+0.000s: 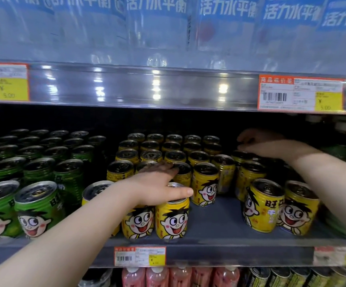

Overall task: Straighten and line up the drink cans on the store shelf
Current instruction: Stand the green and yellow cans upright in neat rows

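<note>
Yellow cartoon-face drink cans (pixel 204 185) stand in rows on the middle shelf (pixel 213 220). My left hand (pixel 157 187) lies flat over the tops of the front yellow cans, thumb stretched across the rim of one front can (pixel 172 220), fingers straight over cans behind. My right hand (pixel 269 145) reaches deep on the right, its fingers curled down onto the top of a back-row yellow can (pixel 241 156). Two yellow cans (pixel 263 206) stand at the front right, tilted slightly and apart from the main block.
Green cans (pixel 37 206) of the same brand fill the shelf's left part. Above, an upper shelf edge with a price tag (pixel 300 94) carries large water bottles (pixel 157 27). Below, another price tag (pixel 140 256) and pink bottles (pixel 157 276). A bare shelf gap lies between the can groups.
</note>
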Available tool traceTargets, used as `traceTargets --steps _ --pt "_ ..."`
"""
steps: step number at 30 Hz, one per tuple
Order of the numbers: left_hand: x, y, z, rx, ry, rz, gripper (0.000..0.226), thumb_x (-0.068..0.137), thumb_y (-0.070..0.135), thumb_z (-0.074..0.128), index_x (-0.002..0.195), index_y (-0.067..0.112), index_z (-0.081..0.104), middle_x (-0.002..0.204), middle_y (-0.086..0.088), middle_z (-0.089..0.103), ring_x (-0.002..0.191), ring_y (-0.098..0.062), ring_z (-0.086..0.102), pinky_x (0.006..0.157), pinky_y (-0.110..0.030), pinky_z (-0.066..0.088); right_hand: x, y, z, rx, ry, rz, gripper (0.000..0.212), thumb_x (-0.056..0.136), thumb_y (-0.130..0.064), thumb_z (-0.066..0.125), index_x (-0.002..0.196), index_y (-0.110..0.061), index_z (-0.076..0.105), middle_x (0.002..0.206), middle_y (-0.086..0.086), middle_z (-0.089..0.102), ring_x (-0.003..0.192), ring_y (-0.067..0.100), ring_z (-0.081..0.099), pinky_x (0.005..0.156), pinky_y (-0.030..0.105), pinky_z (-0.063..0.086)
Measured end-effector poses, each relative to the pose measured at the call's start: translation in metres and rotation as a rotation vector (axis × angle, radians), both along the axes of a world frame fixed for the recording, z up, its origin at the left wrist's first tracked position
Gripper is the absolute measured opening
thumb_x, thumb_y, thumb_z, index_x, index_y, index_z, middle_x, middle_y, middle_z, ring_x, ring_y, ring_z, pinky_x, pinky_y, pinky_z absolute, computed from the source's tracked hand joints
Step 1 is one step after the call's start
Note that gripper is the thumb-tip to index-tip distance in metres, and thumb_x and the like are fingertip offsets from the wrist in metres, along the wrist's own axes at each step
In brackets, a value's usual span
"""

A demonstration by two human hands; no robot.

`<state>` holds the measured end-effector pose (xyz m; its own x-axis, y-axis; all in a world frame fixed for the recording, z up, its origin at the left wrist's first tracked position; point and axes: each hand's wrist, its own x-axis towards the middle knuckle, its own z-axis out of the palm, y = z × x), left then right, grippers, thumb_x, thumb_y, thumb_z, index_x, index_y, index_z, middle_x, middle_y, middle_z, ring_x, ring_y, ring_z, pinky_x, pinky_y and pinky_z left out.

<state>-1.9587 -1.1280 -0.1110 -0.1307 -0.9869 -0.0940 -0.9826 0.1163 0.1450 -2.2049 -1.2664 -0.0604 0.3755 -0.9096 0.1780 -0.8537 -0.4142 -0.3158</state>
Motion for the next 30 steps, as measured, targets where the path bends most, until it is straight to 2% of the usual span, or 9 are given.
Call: traceTargets --steps 2,5,11,17,21,25,27,30 --pt "0.000 0.000 0.000 -0.007 -0.003 -0.002 0.082 0.082 0.071 0.031 0.148 0.027 0.012 0.159 0.003 0.004 0.145 -0.018 0.004 0.116 -0.036 0.009 -0.004 -0.008 -0.005 0.103 0.080 -0.025 0.040 0.083 -0.030 0.067 0.119 -0.015 0.057 0.126 0.009 0.056 0.112 0.021 0.052 0.092 0.026 0.040" --pt "0.001 0.001 -0.001 -0.015 0.001 -0.001 0.081 0.082 0.071 0.032 0.148 0.027 0.013 0.159 0.003 0.004 0.145 -0.018 0.004 0.117 -0.036 0.010 0.008 -0.003 -0.018 0.193 0.180 0.000 0.059 0.079 -0.039 0.070 0.130 -0.019 0.047 0.131 0.003 0.050 0.118 0.019 0.049 0.094 0.024 0.040" --pt "0.000 0.000 -0.002 -0.012 0.001 0.010 0.081 0.082 0.071 0.032 0.148 0.028 0.013 0.159 0.004 0.003 0.145 -0.017 0.003 0.117 -0.036 0.008 0.024 0.000 -0.037 0.109 0.209 0.071 0.068 0.074 -0.031 0.076 0.135 -0.026 0.045 0.137 0.001 0.050 0.120 0.020 0.049 0.097 0.030 0.043" --pt "-0.001 0.000 0.000 -0.003 -0.012 0.004 0.080 0.083 0.070 0.032 0.148 0.027 0.012 0.159 0.004 0.002 0.145 -0.017 0.001 0.118 -0.037 0.007 0.034 -0.002 -0.042 -0.038 0.303 -0.026 0.056 0.076 -0.046 0.068 0.125 -0.024 0.051 0.127 0.001 0.056 0.114 0.020 0.053 0.088 0.031 0.047" --pt "0.000 0.000 0.000 0.004 -0.021 -0.003 0.080 0.083 0.069 0.032 0.148 0.027 0.012 0.159 0.004 0.002 0.145 -0.017 0.001 0.118 -0.038 0.007 0.041 -0.005 -0.042 -0.036 0.364 -0.078 0.053 0.081 -0.044 0.062 0.127 -0.024 0.047 0.130 0.002 0.052 0.116 0.022 0.052 0.088 0.031 0.046" --pt "0.000 -0.001 0.000 -0.004 -0.012 -0.007 0.080 0.083 0.069 0.032 0.148 0.027 0.012 0.159 0.004 0.003 0.145 -0.016 0.002 0.118 -0.037 0.008 0.043 -0.007 -0.039 -0.022 0.392 -0.108 0.057 0.078 -0.048 0.063 0.128 -0.028 0.045 0.132 0.001 0.050 0.118 0.022 0.050 0.087 0.030 0.046" --pt "0.001 -0.001 -0.001 -0.007 -0.007 -0.006 0.080 0.083 0.070 0.032 0.148 0.027 0.012 0.158 0.005 0.003 0.145 -0.016 0.002 0.118 -0.037 0.008 0.039 -0.009 -0.039 0.050 0.343 -0.081 0.059 0.076 -0.050 0.066 0.128 -0.028 0.046 0.128 0.001 0.053 0.114 0.021 0.052 0.084 0.028 0.046" --pt "0.002 0.000 -0.001 -0.011 -0.003 -0.009 0.081 0.083 0.070 0.032 0.148 0.026 0.013 0.159 0.004 0.004 0.145 -0.016 0.003 0.118 -0.038 0.008 0.024 -0.012 -0.029 0.201 0.090 -0.044 0.059 0.076 -0.049 0.069 0.125 -0.023 0.050 0.129 0.004 0.054 0.113 0.021 0.052 0.089 0.029 0.043"
